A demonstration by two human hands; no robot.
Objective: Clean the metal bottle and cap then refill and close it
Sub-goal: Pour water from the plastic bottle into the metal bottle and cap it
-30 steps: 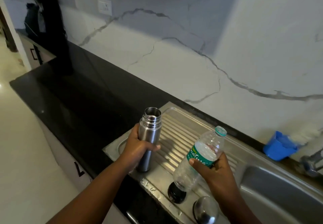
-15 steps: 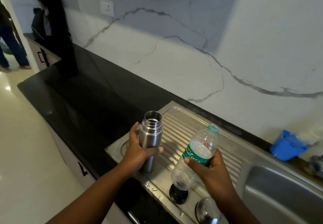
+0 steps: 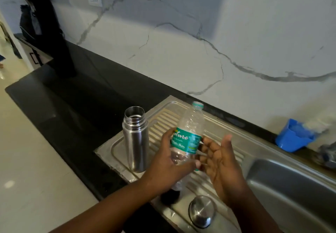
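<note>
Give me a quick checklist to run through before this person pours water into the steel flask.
1. Metal bottle upright on the draining board: ok.
2. Its mouth open, cap off: ok.
3. Plastic bottle uncapped: not ok, its cap is on.
4. Left hand gripping the plastic bottle: ok.
5. Right hand holding anything: not ok, fingers spread beside it.
6. Metal bottle steadied by a hand: not ok.

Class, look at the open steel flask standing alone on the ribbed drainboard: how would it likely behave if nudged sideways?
The steel flask is tall and narrow with nothing holding it, so it would probably tip. Its smooth round wall suggests it would then roll. The ribbed drainboard may make its footing a little uneven.
</note>
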